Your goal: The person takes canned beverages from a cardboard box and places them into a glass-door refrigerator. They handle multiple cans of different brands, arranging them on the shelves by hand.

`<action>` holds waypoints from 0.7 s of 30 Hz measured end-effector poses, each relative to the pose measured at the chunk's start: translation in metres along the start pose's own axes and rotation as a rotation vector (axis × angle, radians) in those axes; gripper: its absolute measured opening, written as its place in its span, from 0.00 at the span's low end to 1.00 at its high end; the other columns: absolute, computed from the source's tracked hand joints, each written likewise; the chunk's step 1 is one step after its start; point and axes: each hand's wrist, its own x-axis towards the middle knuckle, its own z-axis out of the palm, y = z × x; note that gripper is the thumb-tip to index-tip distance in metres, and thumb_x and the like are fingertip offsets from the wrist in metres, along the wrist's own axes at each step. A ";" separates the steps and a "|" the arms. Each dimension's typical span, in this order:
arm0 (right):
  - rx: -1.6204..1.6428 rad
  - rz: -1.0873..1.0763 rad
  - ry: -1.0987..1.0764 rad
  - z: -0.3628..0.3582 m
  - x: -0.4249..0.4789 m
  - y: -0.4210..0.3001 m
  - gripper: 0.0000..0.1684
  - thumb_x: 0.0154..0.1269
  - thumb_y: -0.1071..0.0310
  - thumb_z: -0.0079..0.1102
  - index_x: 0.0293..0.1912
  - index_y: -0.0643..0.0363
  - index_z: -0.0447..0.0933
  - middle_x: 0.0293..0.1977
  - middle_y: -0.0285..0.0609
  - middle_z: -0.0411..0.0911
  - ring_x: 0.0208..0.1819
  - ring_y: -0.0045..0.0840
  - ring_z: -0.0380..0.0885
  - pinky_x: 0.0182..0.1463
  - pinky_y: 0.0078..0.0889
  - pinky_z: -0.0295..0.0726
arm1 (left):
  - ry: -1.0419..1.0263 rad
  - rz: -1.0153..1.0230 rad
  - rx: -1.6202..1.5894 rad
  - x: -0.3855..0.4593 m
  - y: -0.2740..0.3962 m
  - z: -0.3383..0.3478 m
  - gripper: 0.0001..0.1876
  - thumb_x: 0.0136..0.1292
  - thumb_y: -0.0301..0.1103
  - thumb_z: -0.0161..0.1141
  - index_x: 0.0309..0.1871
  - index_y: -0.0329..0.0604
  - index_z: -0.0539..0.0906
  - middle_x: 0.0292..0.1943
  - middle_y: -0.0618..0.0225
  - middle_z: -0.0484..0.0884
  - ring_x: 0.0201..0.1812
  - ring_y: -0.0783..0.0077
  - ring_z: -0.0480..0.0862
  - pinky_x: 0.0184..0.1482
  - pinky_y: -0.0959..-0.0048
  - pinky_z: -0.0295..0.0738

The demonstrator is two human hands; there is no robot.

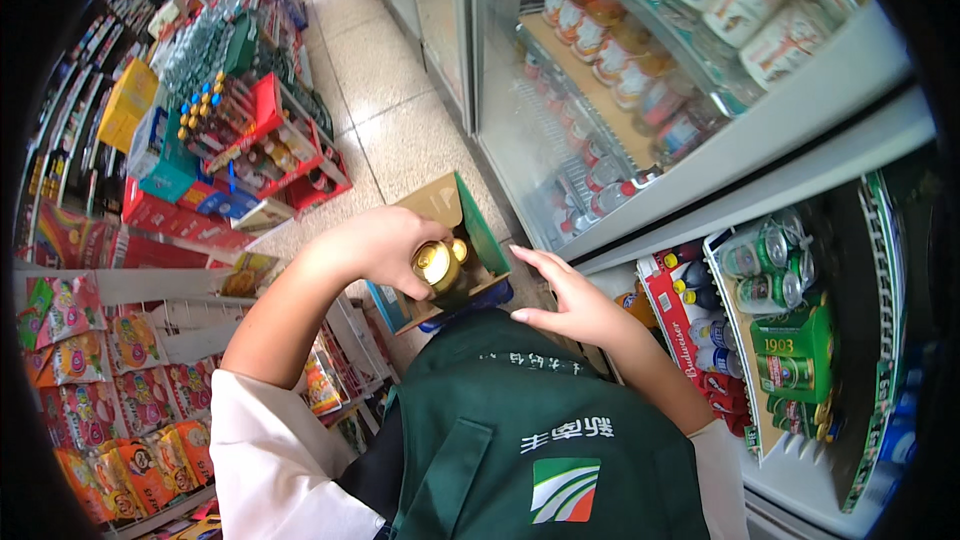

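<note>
My left hand [386, 249] grips a can with a gold top [436, 262] over an open cardboard carton [480, 229]. Inside the carton, close to that can, another gold-topped piece [460, 248] shows in part. The carton is green on one side and brown inside, with a flap raised at the far end. Just right of the carton, my right hand [574, 304] hangs in the air, fingers apart and holding nothing. Something blue [495, 296] under the carton is mostly hidden by it and by my dark green apron [465, 390].
To the right, an open cooler holds green cans [761, 262] and a green multipack [795, 352] on a shelf. A glass cooler door [555, 127] stands ahead of it. Bagged snacks [135, 397] fill the left rack. Stacked bottles [217, 112] flank the tiled aisle [382, 82].
</note>
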 end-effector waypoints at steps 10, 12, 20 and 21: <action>-0.090 -0.170 0.329 -0.068 -0.096 -0.091 0.46 0.46 0.57 0.74 0.61 0.63 0.62 0.54 0.53 0.69 0.58 0.41 0.70 0.62 0.36 0.68 | 0.270 0.885 -0.140 0.028 0.177 -0.102 0.35 0.32 0.44 0.75 0.48 0.40 0.79 0.38 0.60 0.83 0.38 0.57 0.83 0.41 0.66 0.76; -0.169 -0.193 0.472 -0.083 -0.129 -0.118 0.47 0.44 0.59 0.75 0.62 0.62 0.62 0.56 0.52 0.68 0.58 0.41 0.70 0.61 0.37 0.68 | 0.265 0.923 -0.355 0.029 0.209 -0.099 0.50 0.29 0.52 0.78 0.57 0.37 0.70 0.45 0.55 0.81 0.46 0.56 0.81 0.48 0.65 0.73; -0.673 -0.488 1.305 -0.173 -0.185 -0.165 0.47 0.42 0.75 0.75 0.62 0.60 0.59 0.60 0.50 0.66 0.62 0.39 0.67 0.64 0.36 0.65 | 0.614 1.212 -0.559 0.112 0.309 -0.084 0.58 0.49 0.45 0.72 0.73 0.43 0.39 0.71 0.48 0.51 0.71 0.50 0.57 0.66 0.53 0.58; -0.717 -0.417 1.358 -0.187 -0.188 -0.170 0.46 0.43 0.75 0.74 0.62 0.58 0.60 0.58 0.49 0.68 0.61 0.38 0.68 0.64 0.35 0.66 | 0.628 1.260 -0.537 0.122 0.319 -0.087 0.55 0.52 0.42 0.70 0.73 0.43 0.39 0.71 0.48 0.50 0.71 0.51 0.56 0.67 0.52 0.57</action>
